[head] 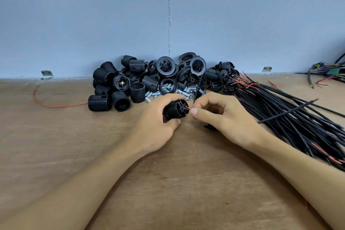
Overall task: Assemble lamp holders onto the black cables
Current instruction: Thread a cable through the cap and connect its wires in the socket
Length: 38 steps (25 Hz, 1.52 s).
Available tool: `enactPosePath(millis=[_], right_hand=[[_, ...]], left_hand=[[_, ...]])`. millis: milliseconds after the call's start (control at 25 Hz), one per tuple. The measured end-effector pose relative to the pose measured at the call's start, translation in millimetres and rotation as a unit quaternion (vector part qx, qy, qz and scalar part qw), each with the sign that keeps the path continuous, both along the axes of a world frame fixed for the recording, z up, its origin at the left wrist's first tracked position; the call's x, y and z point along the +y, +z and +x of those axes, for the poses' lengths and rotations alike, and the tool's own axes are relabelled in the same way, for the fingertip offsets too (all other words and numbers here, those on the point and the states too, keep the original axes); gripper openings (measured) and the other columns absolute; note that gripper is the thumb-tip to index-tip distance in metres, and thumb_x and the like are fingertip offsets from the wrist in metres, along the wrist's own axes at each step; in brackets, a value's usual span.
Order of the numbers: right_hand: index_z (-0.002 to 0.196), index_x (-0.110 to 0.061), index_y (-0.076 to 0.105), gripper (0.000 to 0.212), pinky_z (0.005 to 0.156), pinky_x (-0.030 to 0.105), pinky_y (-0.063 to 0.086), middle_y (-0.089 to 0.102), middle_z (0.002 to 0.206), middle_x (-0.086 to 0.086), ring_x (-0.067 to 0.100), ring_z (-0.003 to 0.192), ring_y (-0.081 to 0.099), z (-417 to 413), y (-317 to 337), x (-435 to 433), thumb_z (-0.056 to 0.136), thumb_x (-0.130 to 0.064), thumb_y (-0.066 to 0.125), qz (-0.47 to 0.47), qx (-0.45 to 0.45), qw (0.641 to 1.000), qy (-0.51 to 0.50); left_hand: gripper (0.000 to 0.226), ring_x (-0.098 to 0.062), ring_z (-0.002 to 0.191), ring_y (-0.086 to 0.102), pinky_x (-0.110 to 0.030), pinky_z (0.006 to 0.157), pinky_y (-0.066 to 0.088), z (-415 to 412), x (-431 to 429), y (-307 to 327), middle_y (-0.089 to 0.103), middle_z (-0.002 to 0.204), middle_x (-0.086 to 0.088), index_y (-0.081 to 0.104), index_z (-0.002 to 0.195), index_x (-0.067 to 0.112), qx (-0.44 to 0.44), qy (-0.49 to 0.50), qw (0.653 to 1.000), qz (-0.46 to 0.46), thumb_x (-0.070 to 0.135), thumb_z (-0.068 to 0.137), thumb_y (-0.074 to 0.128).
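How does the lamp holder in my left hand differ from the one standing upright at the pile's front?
The held holder is gripped sideways by the left hand; the upright holder stands unheld on the table. The held holder has a red wire at its end; the upright holder shows none. Both are black and ribbed.

1 view | head-worn | faces forward-down | close over table (pixel 177 183) | edges seemingly warped
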State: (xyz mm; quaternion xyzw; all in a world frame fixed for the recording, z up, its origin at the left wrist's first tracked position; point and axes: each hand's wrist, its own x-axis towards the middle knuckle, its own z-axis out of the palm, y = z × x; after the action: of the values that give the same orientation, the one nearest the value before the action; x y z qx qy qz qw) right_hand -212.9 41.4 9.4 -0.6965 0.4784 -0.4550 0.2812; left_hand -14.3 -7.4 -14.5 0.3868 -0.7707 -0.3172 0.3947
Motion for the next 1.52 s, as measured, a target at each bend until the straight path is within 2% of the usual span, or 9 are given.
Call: enactPosePath(millis=[80,160,280,480,760,960,1200,1360,1520], right_hand=[[0.077,-0.016,0.068,0.015,0.073,0.050,0.050,0.067,0.085,0.015,0.036,0.075,0.060,1.7,-0.8,-0.2,0.087,-0.025,0.074,-0.003,-0.006,1.000,-0.006],[0.073,-0.014,0.066,0.015,0.072,0.048,0.050,0.069,0.087,0.012,0.033,0.076,0.062,2.4,-2.4,-1.6,0.084,-0.020,0.075,-0.001,-0.009,1.000,-0.018],[0.070,-0.013,0.064,0.018,0.071,0.043,0.050,0.071,0.087,0.005,0.024,0.075,0.064,2.4,-5.7,-3.9,0.084,-0.009,0.075,0.002,-0.002,0.999,-0.034],[0.070,-0.014,0.065,0.018,0.076,0.050,0.053,0.072,0.083,0.004,0.030,0.080,0.067,1.8,-7.1,-5.2,0.085,-0.011,0.074,-0.004,0.001,0.999,-0.038],[0.074,-0.010,0.068,0.015,0.075,0.042,0.052,0.072,0.088,0.004,0.019,0.078,0.066,1.2,-4.7,-3.7,0.087,-0.012,0.076,0.003,-0.010,1.000,-0.021],[0.076,-0.006,0.068,0.015,0.075,0.046,0.053,0.072,0.087,0.010,0.034,0.083,0.067,0.7,-1.9,-1.0,0.088,-0.010,0.074,0.006,-0.018,1.000,-0.011],[0.074,-0.008,0.068,0.015,0.075,0.047,0.053,0.072,0.086,0.008,0.032,0.082,0.067,2.2,-1.4,-1.2,0.087,-0.011,0.075,0.009,-0.007,1.000,-0.022],[0.073,-0.010,0.068,0.015,0.078,0.047,0.052,0.072,0.086,0.006,0.028,0.081,0.067,2.3,-2.3,-1.8,0.085,-0.011,0.076,0.010,0.008,0.999,-0.032],[0.072,-0.011,0.068,0.015,0.076,0.043,0.055,0.072,0.083,0.003,0.023,0.075,0.068,4.3,-2.0,-0.8,0.085,-0.010,0.076,-0.001,0.018,0.999,-0.044]], left_hand=[[0.057,-0.006,0.120,0.062,-0.039,0.109,0.047,-0.8,1.4,1.4,0.068,0.121,0.018,0.059,0.114,0.060,0.003,-0.004,1.000,-0.001,0.018,0.076,0.067],[0.059,-0.004,0.121,0.061,-0.038,0.110,0.047,-1.9,1.8,1.3,0.068,0.123,0.018,0.058,0.112,0.064,0.001,-0.009,1.000,-0.007,0.017,0.076,0.067],[0.057,-0.003,0.124,0.060,-0.037,0.111,0.047,-3.1,1.5,-0.8,0.066,0.126,0.017,0.057,0.121,0.054,-0.001,-0.012,1.000,-0.017,0.018,0.077,0.067],[0.057,-0.006,0.126,0.059,-0.039,0.111,0.046,-1.3,-1.1,-4.8,0.065,0.130,0.016,0.059,0.128,0.044,0.004,-0.014,0.999,-0.028,0.014,0.080,0.069],[0.058,-0.004,0.125,0.057,-0.040,0.109,0.048,-0.4,-1.3,-5.2,0.063,0.128,0.019,0.062,0.132,0.036,-0.023,0.015,0.997,-0.072,0.006,0.084,0.075],[0.058,-0.003,0.123,0.057,-0.041,0.107,0.049,-1.0,0.6,-3.6,0.062,0.125,0.019,0.063,0.132,0.035,-0.031,0.017,0.995,-0.094,0.005,0.084,0.075],[0.056,-0.003,0.121,0.057,-0.040,0.106,0.049,-1.5,2.6,-0.9,0.062,0.122,0.020,0.065,0.132,0.029,-0.035,0.020,0.992,-0.115,0.004,0.083,0.076],[0.056,-0.003,0.120,0.057,-0.033,0.106,0.048,-1.5,4.3,1.3,0.064,0.125,0.015,0.065,0.134,0.030,-0.056,0.022,0.990,-0.130,0.006,0.084,0.076],[0.058,0.000,0.115,0.057,-0.006,0.100,0.036,-0.7,5.0,1.4,0.064,0.122,0.015,0.065,0.134,0.032,-0.086,0.035,0.983,-0.155,0.007,0.084,0.077]])
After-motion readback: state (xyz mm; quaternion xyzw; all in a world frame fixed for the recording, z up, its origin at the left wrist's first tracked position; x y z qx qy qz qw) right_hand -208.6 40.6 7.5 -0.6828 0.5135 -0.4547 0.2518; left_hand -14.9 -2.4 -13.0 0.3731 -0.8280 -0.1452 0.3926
